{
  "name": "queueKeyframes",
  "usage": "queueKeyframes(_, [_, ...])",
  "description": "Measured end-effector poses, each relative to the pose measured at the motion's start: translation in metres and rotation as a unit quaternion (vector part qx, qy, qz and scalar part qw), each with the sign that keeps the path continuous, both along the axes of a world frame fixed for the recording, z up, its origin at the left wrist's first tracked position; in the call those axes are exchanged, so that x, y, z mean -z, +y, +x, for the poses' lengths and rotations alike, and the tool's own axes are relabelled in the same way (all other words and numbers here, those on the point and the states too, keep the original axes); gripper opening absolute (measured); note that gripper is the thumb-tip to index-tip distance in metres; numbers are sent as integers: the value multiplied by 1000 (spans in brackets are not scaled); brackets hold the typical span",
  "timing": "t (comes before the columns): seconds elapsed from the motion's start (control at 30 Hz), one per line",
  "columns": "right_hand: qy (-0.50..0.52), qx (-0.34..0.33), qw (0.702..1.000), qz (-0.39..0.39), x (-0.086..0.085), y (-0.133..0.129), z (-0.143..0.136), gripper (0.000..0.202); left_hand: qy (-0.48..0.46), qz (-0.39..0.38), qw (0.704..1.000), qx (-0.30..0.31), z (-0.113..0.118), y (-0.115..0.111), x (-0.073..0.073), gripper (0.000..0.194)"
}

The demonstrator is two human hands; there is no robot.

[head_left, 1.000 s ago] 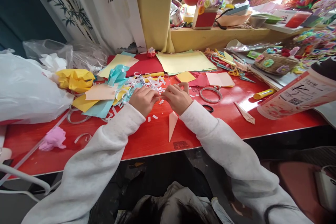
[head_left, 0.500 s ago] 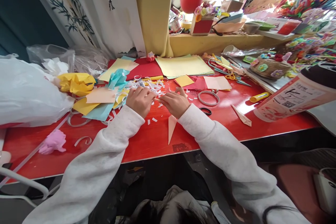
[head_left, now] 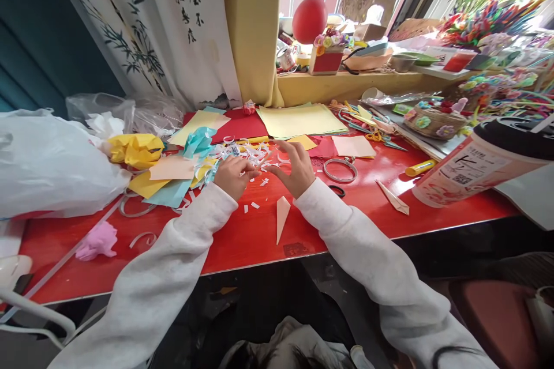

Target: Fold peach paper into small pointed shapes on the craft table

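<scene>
I note the right hand [head_left: 296, 172] with thumb and fingers spread; I cannot tell whether the left hand [head_left: 234, 177] grips anything. The pale-peach, kite-shaped folded paper [head_left: 283, 218] lies nearer me, between them: presumably light, easily creased, best held by its broad end.

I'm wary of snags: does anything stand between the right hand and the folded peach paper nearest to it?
Nothing visible does. Only the red table shows between the right hand and the folded paper; the closest white scrap lies off to the paper's left.
</scene>
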State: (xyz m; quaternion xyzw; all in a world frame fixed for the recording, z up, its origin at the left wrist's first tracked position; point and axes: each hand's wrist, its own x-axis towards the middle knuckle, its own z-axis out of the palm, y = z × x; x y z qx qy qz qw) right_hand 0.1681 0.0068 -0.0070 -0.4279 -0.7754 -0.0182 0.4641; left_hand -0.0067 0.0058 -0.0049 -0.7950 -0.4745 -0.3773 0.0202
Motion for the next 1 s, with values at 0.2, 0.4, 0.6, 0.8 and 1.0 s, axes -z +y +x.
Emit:
queueKeyframes(0.2, [64, -189, 947, -253, 4, 0, -8, 33, -275, -233, 929, 86, 0, -2, -7, 23])
queueKeyframes(0.4, [138, -294, 885, -333, 7, -11, -19, 26, -392, -262, 865, 173, 7, -2, 1, 29])
queueKeyframes(0.6, [212, -368, 825, -372, -8, -20, -16, 29, -349, -285, 864, 223, 10, -8, -7, 25])
queueKeyframes(0.8, [281, -223, 887, -291, -28, -81, 76, 22, 53, -131, 979, 144, 19, -21, -5, 40])
queueKeyframes(1.0, [433, -19, 862, -263, 20, -168, 170, 27, 312, -52, 924, 217, 31, -34, 7, 59])
